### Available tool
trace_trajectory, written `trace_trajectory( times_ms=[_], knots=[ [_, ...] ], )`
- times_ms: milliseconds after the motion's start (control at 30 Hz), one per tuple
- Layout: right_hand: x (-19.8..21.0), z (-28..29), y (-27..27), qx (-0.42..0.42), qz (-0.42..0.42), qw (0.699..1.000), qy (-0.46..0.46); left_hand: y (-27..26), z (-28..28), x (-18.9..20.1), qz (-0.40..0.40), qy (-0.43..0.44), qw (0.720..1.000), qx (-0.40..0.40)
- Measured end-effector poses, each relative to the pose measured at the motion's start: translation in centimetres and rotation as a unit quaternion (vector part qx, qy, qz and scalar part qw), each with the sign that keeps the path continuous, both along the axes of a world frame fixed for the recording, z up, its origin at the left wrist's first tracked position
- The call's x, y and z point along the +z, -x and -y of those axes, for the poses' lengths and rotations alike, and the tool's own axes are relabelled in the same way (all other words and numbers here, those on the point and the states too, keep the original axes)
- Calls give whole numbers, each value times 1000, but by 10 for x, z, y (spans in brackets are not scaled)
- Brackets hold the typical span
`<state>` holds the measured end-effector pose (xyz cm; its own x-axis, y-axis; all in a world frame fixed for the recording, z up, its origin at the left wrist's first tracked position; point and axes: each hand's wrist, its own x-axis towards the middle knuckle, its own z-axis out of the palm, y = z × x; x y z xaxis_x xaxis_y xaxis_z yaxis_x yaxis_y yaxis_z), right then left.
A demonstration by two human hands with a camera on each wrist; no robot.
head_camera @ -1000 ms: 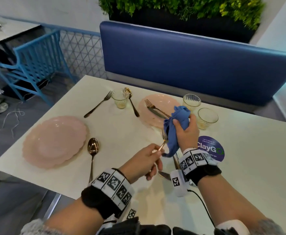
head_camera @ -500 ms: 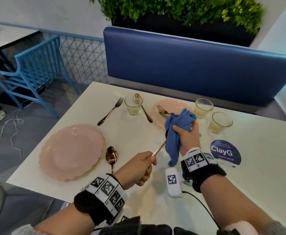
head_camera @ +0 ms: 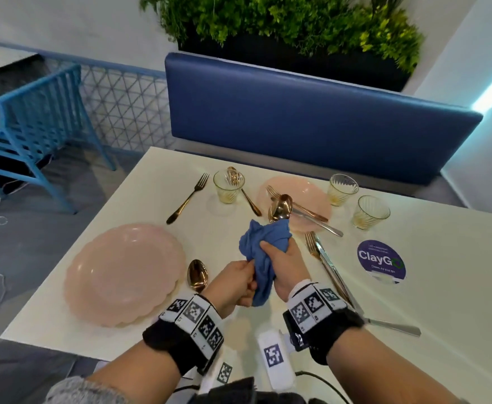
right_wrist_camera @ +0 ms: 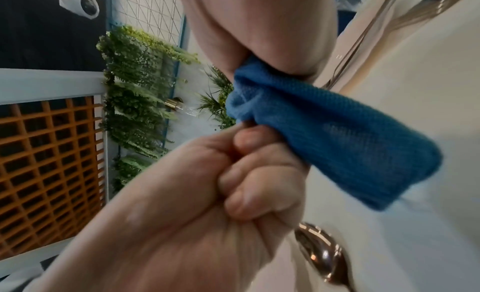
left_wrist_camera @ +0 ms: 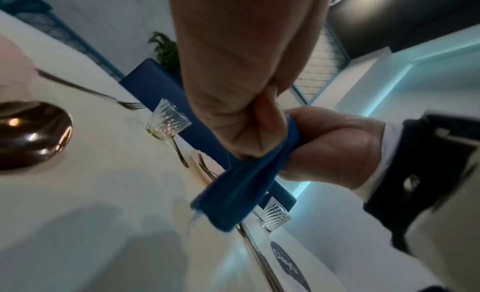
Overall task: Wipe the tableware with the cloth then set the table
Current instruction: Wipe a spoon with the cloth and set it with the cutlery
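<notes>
White tabletop (head_camera: 157, 322) spreads under both hands, a blue bench (head_camera: 311, 121) beyond them. Right hand (head_camera: 285, 269) grips the bunched blue cloth (head_camera: 263, 243) around a gold spoon (head_camera: 281, 208) whose bowl rises just above its fingers. Left hand (head_camera: 233, 284), touching the cloth's hanging end, has its fingers curled, seemingly on the hidden handle. Left of that hand lie another spoon (head_camera: 197, 274) and a pink plate (head_camera: 122, 272); right of the hands lie a fork (head_camera: 311, 244) and knife (head_camera: 333, 272).

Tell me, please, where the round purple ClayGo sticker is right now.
In the head view, the round purple ClayGo sticker lies on the white table, right of the right hand, just beyond the fork.
</notes>
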<state>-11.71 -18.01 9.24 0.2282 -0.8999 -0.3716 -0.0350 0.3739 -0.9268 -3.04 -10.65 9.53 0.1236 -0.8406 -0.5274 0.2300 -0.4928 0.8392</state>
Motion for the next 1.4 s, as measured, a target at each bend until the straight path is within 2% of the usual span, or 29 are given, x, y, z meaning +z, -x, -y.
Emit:
trace_trajectory(
  times_ms=[67, 133, 267, 333, 433, 500, 567, 667, 733, 800, 867, 933, 1000, 1100, 1200, 1267, 1400],
  knots=[
    [8, 3, 11, 21, -7, 1000, 15, -3, 1, 2, 7, -2, 1000, -17],
    [10, 5, 20, 57, -36, 997, 41, -14, 8, 3, -4, 18, 1000, 17],
    [9, -3, 30, 118, -85, 986, 82, -17, 23, 18, -99, 54, 991, 66],
    [7, -9, 37, 149, -93, 980, 97, -6, 27, 16, -114, 48, 989, 83],
    [-2, -16, 55, 185, -78, 977, 72, 10, 35, 7, -158, 20, 977, 139],
    [-6, -20, 71, 223, -94, 968, 69, 12, 39, 2, -149, 2, 970, 194],
    [-9, -20, 85, 242, -115, 961, 68, 18, 42, -4, -124, -9, 969, 214],
    [-12, -12, 102, 234, -129, 960, 88, 46, 39, -7, -67, -27, 988, 137],
    [-13, -6, 112, 255, -143, 951, 100, 63, 36, -13, -31, -34, 991, 122],
    [-13, 0, 122, 292, -151, 940, 89, 73, 36, -18, -56, -43, 982, 174],
    [-18, 6, 135, 328, -150, 930, 68, 73, 39, -24, -98, -44, 962, 250],
    [-21, 15, 151, 340, -147, 928, 41, 65, 39, -31, -104, -41, 941, 320],
    [-21, 29, 169, 310, -113, 944, 7, 54, 34, -42, -27, -63, 939, 336],
    [-13, 57, 195, 209, 13, 976, -54, 46, 17, -64, 196, -117, 935, 270],
    [-8, 88, 216, 139, 78, 984, -78, 55, 3, -74, 381, -154, 888, 205],
    [-6, 101, 226, 125, 84, 985, -79, 63, -1, -74, 410, -164, 870, 219],
    [-7, 111, 235, 125, 99, 983, -90, 66, 1, -75, 409, -187, 854, 262]
  ],
)
